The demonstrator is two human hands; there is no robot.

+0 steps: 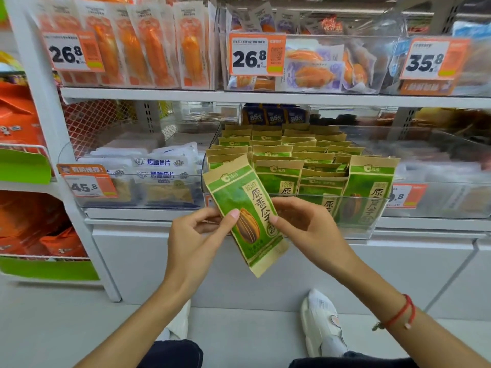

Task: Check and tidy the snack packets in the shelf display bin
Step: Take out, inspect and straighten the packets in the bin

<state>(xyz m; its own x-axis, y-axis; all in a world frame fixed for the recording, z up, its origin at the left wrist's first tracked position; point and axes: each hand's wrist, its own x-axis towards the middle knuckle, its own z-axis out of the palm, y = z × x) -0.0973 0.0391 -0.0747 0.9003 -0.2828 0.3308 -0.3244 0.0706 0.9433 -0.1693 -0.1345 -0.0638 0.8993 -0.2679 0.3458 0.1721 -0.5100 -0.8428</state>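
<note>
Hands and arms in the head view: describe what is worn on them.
Both forearms are bare, with no sleeves or gloves in view. The right wrist carries a thin red cord bracelet with a small dangling charm. The left hand and right hand show no rings or watch; nails are short and unpainted.

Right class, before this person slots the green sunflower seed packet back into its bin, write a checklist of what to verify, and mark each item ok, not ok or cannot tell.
1. Packet held securely: ok. Left hand and right hand both pinch the held packet.
2. Front faces the viewer for checking: ok.
3. Packet undamaged: cannot tell; its back is hidden.
4. It matches the bin's stock: ok. The packets in the bin carry the same green design.
5. Rows tidy: not ok. Several packets lean unevenly.
6. Free slot at the front of the clear bin: cannot tell.
</note>
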